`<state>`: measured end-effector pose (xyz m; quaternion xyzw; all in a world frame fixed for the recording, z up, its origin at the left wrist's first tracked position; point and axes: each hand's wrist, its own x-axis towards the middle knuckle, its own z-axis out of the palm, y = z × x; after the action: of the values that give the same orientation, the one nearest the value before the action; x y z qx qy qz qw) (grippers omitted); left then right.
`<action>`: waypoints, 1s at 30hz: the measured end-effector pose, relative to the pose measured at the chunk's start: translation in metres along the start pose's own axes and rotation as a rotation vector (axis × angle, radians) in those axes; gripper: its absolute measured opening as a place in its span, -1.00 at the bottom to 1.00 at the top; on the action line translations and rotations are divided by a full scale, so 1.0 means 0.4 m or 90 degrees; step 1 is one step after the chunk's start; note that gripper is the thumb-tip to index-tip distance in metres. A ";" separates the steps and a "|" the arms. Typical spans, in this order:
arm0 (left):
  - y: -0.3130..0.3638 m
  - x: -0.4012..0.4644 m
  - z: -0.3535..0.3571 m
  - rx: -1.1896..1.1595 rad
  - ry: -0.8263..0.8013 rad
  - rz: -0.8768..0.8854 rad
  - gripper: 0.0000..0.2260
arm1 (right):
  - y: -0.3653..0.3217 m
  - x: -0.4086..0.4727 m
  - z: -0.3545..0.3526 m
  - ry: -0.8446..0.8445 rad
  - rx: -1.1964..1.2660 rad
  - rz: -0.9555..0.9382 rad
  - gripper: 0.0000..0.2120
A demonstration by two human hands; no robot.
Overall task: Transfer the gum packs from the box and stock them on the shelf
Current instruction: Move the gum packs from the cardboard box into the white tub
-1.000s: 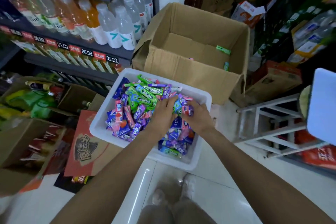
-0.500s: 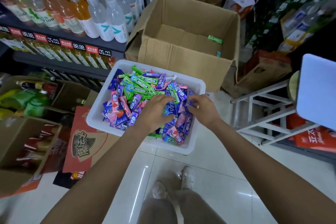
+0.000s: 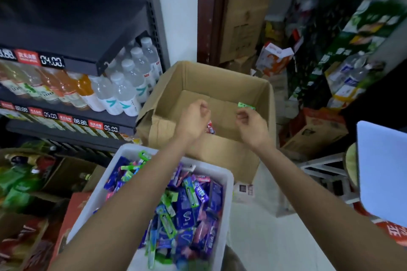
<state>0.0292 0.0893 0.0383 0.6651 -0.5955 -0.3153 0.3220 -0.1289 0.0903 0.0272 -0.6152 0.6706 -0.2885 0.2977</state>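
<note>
A white tub (image 3: 229,185) full of blue, green and pink gum packs (image 3: 187,211) sits low in the head view under my forearms. Behind it stands an open cardboard box (image 3: 220,154). A green pack (image 3: 246,106) lies against its far wall and a pink pack (image 3: 209,128) lies near its front wall. Both hands hover over the box opening. My left hand (image 3: 193,116) is curled into a fist just left of the pink pack. My right hand (image 3: 248,121) is curled too, just in front of the green pack. I see nothing held in either hand.
To the left, a dark shelf unit has a bare upper shelf (image 3: 66,28) and drink bottles (image 3: 123,92) one level down. Cartons of snacks (image 3: 22,182) crowd the floor at left. A white rack (image 3: 326,169), a pale panel (image 3: 383,171) and stacked goods stand at right.
Both hands have left the tub of gum packs and moved forward and up over the cardboard box. The view has tilted upward, showing more of the shelf.
</note>
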 end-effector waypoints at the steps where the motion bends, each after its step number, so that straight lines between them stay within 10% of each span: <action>1: 0.000 0.055 0.024 0.042 -0.020 -0.027 -0.82 | 0.012 0.054 0.005 -0.029 -0.028 0.015 -0.71; 8: -0.129 0.308 0.184 0.180 -0.228 -0.250 -0.64 | 0.126 0.332 0.076 -0.254 -0.243 0.078 -0.57; 16: -0.198 0.369 0.292 0.375 -0.219 -0.337 -0.53 | 0.226 0.475 0.162 -0.280 -0.259 0.210 -0.26; 30: -0.233 0.411 0.295 0.071 -0.104 -0.329 -0.76 | 0.240 0.499 0.228 -0.296 -0.393 0.058 -0.46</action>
<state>0.0046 -0.0728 -0.1127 0.7840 -0.4464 -0.4064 0.1443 -0.1359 -0.1032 -0.1138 -0.6946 0.6670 0.0873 0.2548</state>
